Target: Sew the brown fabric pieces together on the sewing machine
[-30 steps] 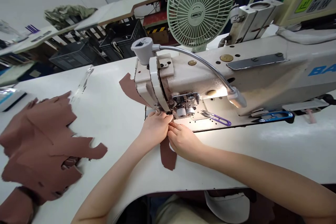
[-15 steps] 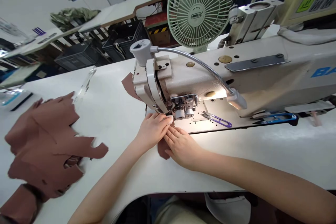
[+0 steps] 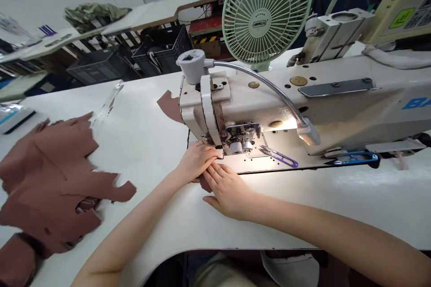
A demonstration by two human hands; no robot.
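Left hand point(image 3: 195, 161) meets right hand point(image 3: 229, 189) by the sewing machine point(image 3: 336, 112).
Right lies flat, in from the table edge point(image 3: 235, 245); left, I can't tell. Brown cloth point(image 3: 205, 184) is partly hidden.

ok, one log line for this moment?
left hand: on brown piece, by sewing machine head | right hand: flat on same piece | purple snips: on machine bed

Green fan point(image 3: 260, 23) at the back; dark plastic crates point(image 3: 101, 67) beside a far bench point(image 3: 148, 12); crumpled green cloth point(image 3: 82, 14) on top.
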